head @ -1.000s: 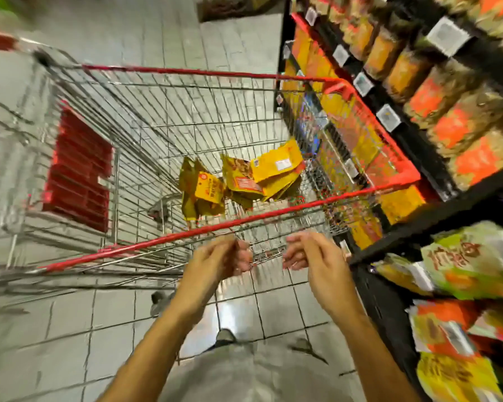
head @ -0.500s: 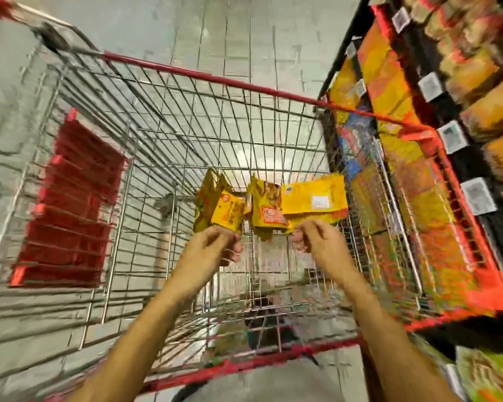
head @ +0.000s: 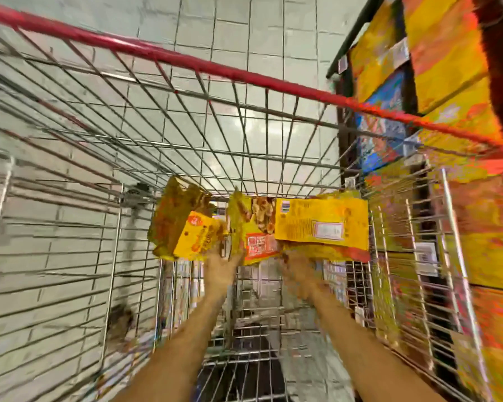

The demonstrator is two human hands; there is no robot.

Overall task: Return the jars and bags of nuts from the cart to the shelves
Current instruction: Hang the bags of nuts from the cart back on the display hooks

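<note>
Early going, by the look of it, with nothing shelved from this lot yet. Propped at the far end of the cart (head: 186, 63), toward 12 o'clock: three yellow bags of nuts. Leftmost bag (head: 183, 230) crumpled and tilted, at 11 o'clock from the left hand (head: 221, 271). Middle bag (head: 254, 227), red-labelled, straight ahead between the two hands. Right bag (head: 321, 224) back-side up, overlapping the middle one, at 12 o'clock from the right hand (head: 298, 275). Both hands down inside the cart, right at the near edges of the bags (too smeared by motion to tell contact from a narrow gap). Cannot tell how far open either hand's fingers are, nor whether anything is held. No jars to be seen in the cart. Shelves (head: 447, 82) off at 2 o'clock, beyond the cart's side, stocked with yellow and orange packs. Left to do, judging from this: grasp the bags, lift them out, carry them across to the shelves.
</note>
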